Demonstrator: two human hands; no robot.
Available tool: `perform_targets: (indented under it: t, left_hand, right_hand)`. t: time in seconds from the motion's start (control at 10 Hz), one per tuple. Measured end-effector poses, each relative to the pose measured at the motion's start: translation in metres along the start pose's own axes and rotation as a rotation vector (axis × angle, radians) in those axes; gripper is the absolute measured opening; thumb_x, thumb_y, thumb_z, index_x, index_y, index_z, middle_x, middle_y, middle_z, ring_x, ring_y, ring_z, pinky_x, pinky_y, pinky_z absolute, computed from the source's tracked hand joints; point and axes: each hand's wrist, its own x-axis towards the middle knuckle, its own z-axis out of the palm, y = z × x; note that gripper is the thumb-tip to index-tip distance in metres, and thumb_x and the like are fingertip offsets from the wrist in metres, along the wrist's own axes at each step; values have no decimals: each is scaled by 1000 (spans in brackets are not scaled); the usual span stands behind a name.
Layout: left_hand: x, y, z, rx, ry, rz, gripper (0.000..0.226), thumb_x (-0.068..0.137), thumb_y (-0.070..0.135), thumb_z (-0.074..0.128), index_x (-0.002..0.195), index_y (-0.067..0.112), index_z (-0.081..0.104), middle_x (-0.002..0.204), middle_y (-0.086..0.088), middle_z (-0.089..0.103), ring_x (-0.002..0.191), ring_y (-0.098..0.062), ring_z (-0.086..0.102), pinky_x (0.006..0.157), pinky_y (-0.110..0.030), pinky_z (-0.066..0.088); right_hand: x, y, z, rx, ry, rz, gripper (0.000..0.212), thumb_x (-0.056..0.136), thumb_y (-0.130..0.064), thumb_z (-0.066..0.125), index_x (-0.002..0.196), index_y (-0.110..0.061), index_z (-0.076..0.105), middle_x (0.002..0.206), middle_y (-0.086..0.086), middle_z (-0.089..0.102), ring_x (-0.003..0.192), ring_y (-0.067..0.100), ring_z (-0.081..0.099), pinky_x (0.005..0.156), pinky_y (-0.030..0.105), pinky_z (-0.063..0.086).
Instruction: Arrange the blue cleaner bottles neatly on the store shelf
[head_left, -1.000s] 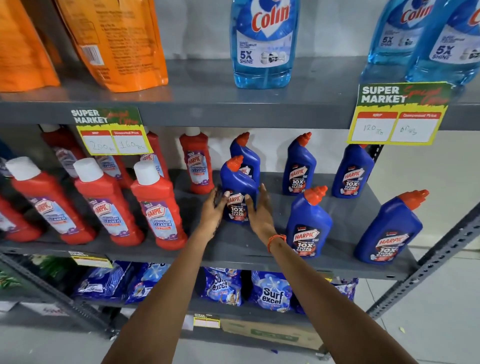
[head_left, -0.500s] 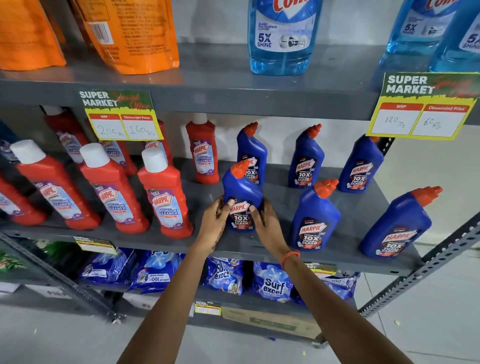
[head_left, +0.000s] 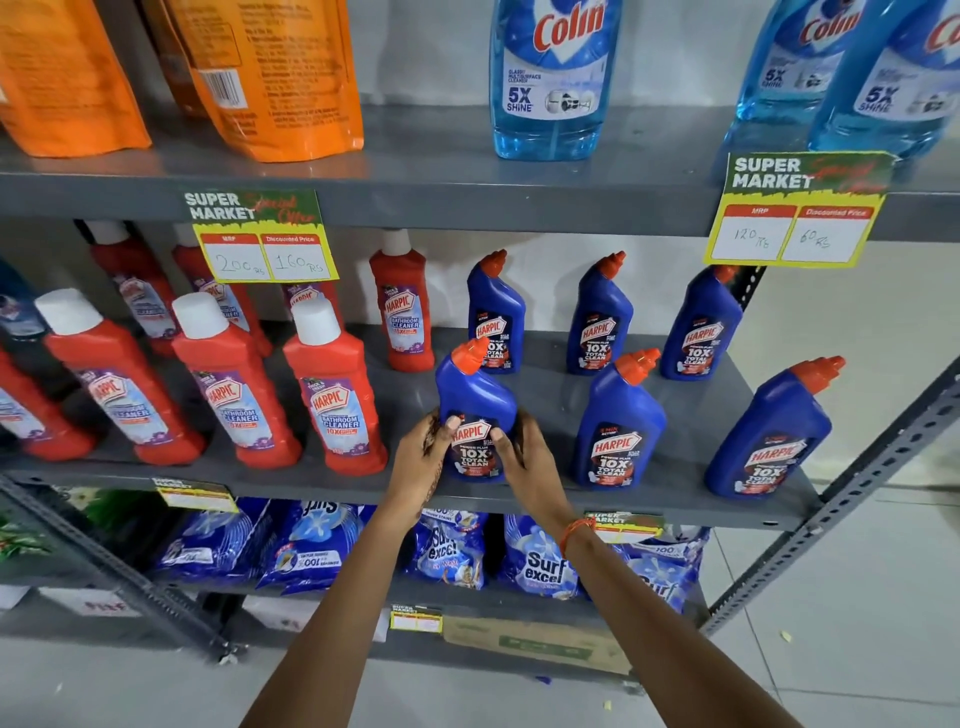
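Several dark blue cleaner bottles with orange caps stand on the grey middle shelf (head_left: 545, 499). Three form a back row (head_left: 496, 317) (head_left: 600, 322) (head_left: 701, 327). Three stand nearer the front edge: one between my hands (head_left: 475, 400), one in the middle (head_left: 618, 426), one at the right (head_left: 769, 431). My left hand (head_left: 423, 457) presses the left side of the front-left bottle, and my right hand (head_left: 524, 457) presses its right side. The bottle stands upright on the shelf, label facing me.
Red cleaner bottles (head_left: 332, 395) with white caps fill the shelf's left half. Light blue glass-cleaner bottles (head_left: 553, 78) and orange pouches (head_left: 270, 73) sit on the shelf above. Blue detergent packs (head_left: 540, 561) lie below. A slotted metal brace (head_left: 841, 504) slants at right.
Both hands have drawn the front-left blue bottle forward from near the back row to the front edge, in line with the other two front bottles.
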Motion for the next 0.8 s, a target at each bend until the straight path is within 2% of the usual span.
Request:
perform_targets:
  t: [0.1, 0.2, 0.3, 0.4, 0.5, 0.6, 0.7, 0.8]
  left_hand:
    - [-2, 1, 0, 22, 1, 5, 31, 94, 22, 49, 117, 3, 57, 102, -7, 65, 76, 12, 63, 62, -3, 46]
    - [-5, 5, 0, 52, 5, 5, 32, 95, 23, 48, 119, 4, 56, 103, -6, 64, 83, 3, 63, 63, -1, 45]
    - [-9, 7, -4, 110, -51, -36, 40, 95, 32, 45, 128, 10, 50, 117, -5, 62, 101, -8, 58, 72, -3, 45]
    - [-12, 6, -5, 197, -77, -41, 47, 95, 37, 43, 136, 16, 40, 133, -5, 55, 118, -15, 53, 91, -19, 42]
    - [-14, 14, -1, 430, -76, -133, 53, 95, 30, 45, 140, 8, 30, 138, -12, 50, 124, -29, 50, 98, -36, 40]
    - [-17, 21, 4, 662, -71, -217, 51, 94, 26, 45, 136, 0, 32, 130, -19, 55, 116, -37, 55, 93, -40, 44]
    - [-22, 58, 22, 952, -124, -271, 34, 89, 18, 47, 116, -1, 50, 118, -21, 61, 107, -38, 59, 88, -42, 48]
    - [-31, 86, 39, 1003, -175, -201, 23, 89, 12, 47, 108, 1, 54, 106, -19, 59, 97, -34, 58, 82, -40, 47]
  right_hand:
    - [-4, -1, 2, 16, 3, 8, 42, 93, -32, 49, 130, -15, 40, 121, 11, 60, 107, 20, 60, 86, 25, 51]
    - [-5, -3, 2, 21, 5, 27, 41, 93, -29, 49, 130, -14, 39, 123, 12, 59, 108, 19, 59, 82, 16, 49]
    - [-10, -14, -2, 20, -42, 39, 40, 94, -23, 48, 131, -12, 38, 123, 9, 57, 107, 16, 57, 73, 6, 47]
    - [-12, -22, -6, -28, -104, 43, 41, 94, -17, 47, 133, -12, 35, 121, 5, 55, 107, 14, 55, 76, 7, 44]
    - [-6, -29, -15, -194, -141, 103, 43, 92, -15, 47, 133, -7, 34, 123, 15, 55, 109, 27, 55, 85, 31, 46]
    - [-6, -32, -24, -432, -227, 145, 45, 91, -19, 45, 131, 1, 35, 122, 25, 56, 110, 39, 54, 91, 44, 46]
    - [-4, -66, -47, -638, -369, 173, 40, 92, -20, 43, 123, 5, 44, 118, 27, 59, 105, 41, 57, 87, 42, 45]
    - [-7, -95, -67, -728, -409, 106, 28, 92, -16, 43, 104, 6, 55, 107, 26, 61, 93, 37, 57, 76, 36, 42]
